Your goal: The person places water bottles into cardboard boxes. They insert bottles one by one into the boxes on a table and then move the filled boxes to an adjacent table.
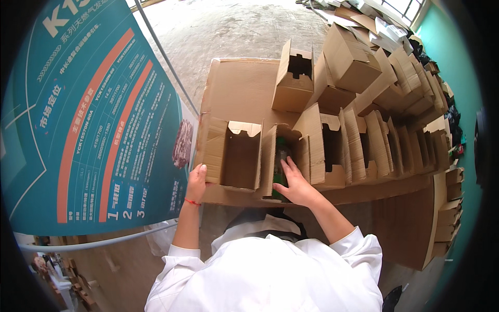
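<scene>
An open brown cardboard box (209, 156) stands near the table's front left, its inside bare where I can see it. My left hand (196, 182) grips that box's left edge, thumb on top and fingers partly hidden. Just to the right is a narrower open cardboard box (267, 156) with a green and clear object (282, 151) inside, too shaded to name. Over this second box, my right hand (297, 186) reaches in with thumb and fingers spread apart. Its fingertips are at the green object; whether they press on it I cannot tell.
More open cardboard boxes (332, 148) stand in a row to the right, with others stacked behind. One upright box (291, 93) is at the back on the cardboard-covered table (234, 86). A large teal printed banner (104, 130) on a metal frame borders the left side.
</scene>
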Tool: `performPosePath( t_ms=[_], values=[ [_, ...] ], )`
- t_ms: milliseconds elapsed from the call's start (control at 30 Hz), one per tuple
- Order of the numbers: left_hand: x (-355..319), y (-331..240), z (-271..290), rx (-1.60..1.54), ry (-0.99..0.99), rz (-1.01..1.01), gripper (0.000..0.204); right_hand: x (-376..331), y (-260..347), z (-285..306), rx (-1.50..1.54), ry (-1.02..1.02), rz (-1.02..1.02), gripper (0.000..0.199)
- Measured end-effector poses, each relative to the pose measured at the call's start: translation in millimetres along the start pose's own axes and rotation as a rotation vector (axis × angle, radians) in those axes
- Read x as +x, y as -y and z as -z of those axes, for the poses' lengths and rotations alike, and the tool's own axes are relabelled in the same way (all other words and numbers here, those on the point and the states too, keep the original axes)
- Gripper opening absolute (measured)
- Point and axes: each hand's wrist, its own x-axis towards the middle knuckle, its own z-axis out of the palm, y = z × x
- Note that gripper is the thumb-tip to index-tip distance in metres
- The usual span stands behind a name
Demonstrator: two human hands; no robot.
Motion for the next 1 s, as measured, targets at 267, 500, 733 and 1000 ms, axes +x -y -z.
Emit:
performPosePath(
  t_ms=[267,500,733,1000],
  values=[
    [-7.1,14.6,7.7,-0.234,-0.027,0.157,0.041,5.7,-2.5,-0.8,-0.001,-0.01,0.063,0.085],
    [-23.6,-5.0,-22.1,-0.016,-0.134,-0.328,0.059,3.1,-11.3,-12.0,0.063,-0.1,0.066,0.083],
    [-61.1,-54.0,-74.8,0.555,-0.285,-0.636,0.049,-32.7,12.7,-11.8,0.262,-0.327,0.405,0.043],
    [-114.1,-53.4,-163.8,0.672,-0.256,-0.8,0.043,-89.0,-40.0,-19.5,0.028,-0.576,0.685,0.032]
  ],
)
